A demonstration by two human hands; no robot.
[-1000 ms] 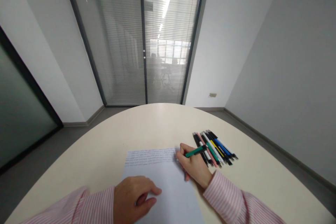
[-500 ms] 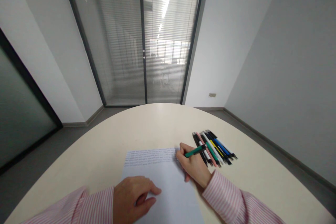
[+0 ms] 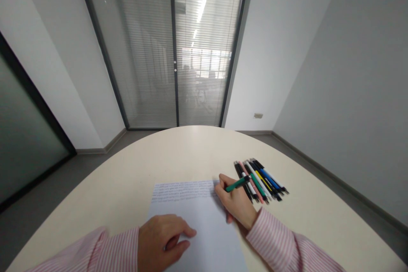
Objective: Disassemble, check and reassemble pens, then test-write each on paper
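While your right hand [image 3: 234, 204] rests on its side near the right edge of the white rectangular paper sheet [image 3: 212, 238], its grip is closed around a slim green pen with a dark end [image 3: 235, 185], pinched between thumb and fingers. The pen slants across the hand, its dark end pointing away to the right and its writing tip hidden behind your fingers, near the far right corner of the sheet; you cannot tell from here whether the tip touches the paper. Several lines of small, dark handwriting [image 3: 183, 190] run along the sheet's far end, too small to read, ending close to your fingertips. Your left hand [image 3: 161, 238] lies over the sheet's near left part, its grip loose, with thumb and index finger apart and the other fingers curled under. Just beyond your right hand, to the right of the sheet, a slanted row of black, white, pink, green, yellow and blue pens [image 3: 261, 180] lies side by side on the cream table with a curved edge [image 3: 188, 153]. Pink-and-white striped sleeves [image 3: 270, 238] cover both your forearms.
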